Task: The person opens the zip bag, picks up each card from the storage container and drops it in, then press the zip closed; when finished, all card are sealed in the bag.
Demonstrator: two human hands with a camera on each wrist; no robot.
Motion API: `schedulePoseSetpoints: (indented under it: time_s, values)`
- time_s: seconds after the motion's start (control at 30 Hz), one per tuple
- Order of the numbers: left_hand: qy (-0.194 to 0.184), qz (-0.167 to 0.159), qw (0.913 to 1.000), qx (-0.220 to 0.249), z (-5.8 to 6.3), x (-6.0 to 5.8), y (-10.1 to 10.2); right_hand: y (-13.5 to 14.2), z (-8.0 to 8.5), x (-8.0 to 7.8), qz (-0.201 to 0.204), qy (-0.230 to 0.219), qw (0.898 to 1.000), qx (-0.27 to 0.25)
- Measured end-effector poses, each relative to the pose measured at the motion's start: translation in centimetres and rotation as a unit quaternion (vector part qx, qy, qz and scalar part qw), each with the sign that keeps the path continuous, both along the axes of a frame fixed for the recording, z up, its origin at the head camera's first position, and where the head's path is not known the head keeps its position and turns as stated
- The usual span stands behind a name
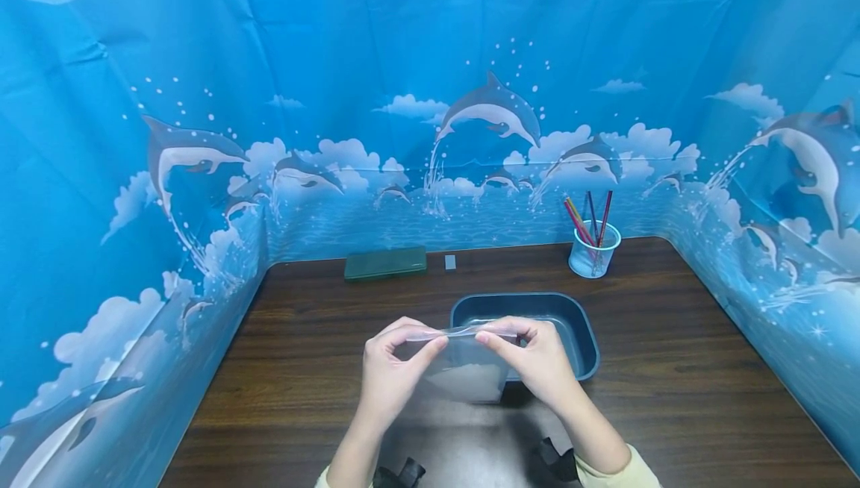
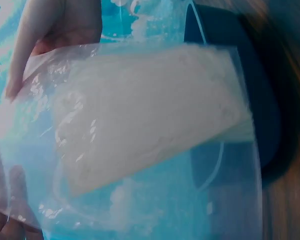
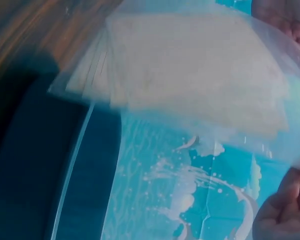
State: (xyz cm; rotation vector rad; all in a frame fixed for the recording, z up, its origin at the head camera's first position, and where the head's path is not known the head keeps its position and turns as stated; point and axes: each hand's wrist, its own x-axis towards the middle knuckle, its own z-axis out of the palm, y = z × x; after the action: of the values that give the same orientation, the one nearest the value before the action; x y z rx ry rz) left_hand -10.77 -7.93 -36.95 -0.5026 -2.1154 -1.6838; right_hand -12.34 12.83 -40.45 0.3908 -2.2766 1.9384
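Note:
A clear plastic bag (image 1: 470, 354) hangs upright between the two hands, over the near part of the table. Thumb and fingers of the left hand (image 1: 390, 368) pinch its top edge on the left. On the right, the right hand (image 1: 539, 360) pinches the same edge, a short distance away. Inside lie flat, off-white rectangular sheets (image 3: 195, 65), which look stacked with their edges fanned a little in the right wrist view. From the left wrist, the sheets (image 2: 145, 110) sit tilted within the see-through bag.
A dark blue plastic bin (image 1: 591, 346) stands just behind the right hand. Farther back are a dark green case (image 1: 385, 264), a small grey-blue rectangle (image 1: 450, 262) and a light blue mesh cup (image 1: 591, 260) with several pencils. Dolphin-printed curtains (image 1: 336, 63) surround the wooden table (image 1: 289, 368).

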Motion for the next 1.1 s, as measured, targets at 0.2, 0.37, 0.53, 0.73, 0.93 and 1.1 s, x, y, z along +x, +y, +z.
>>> schedulePoseSetpoints:
  time_s: [0.2,0.37,0.53,0.73,0.93,1.1]
  values:
    - [-0.009,0.000,0.9999,-0.012,0.2,-0.3,-1.4,0.8,0.1,-0.4,0.080,0.018,0.996,0.041]
    - [-0.032,-0.032,0.9985,-0.032,0.4,-0.4,-2.5,0.9,0.3,-0.5,0.047,0.032,0.997,0.050]
    - [-0.064,-0.082,0.9936,-0.044,0.5,-0.5,-3.5,0.9,0.2,-0.4,-0.038,0.015,0.998,0.043]
    - [-0.076,-0.114,0.9888,-0.058,0.6,-0.5,-4.2,0.9,0.2,-0.4,-0.072,-0.010,0.997,0.017]
    - [-0.071,-0.109,0.9893,-0.065,0.7,-0.4,-4.5,1.4,0.0,-0.6,-0.030,-0.010,0.999,0.002]
    - [-0.059,-0.101,0.9915,-0.058,0.8,-0.4,-4.9,1.8,-0.2,-0.7,0.028,0.010,1.000,0.001]
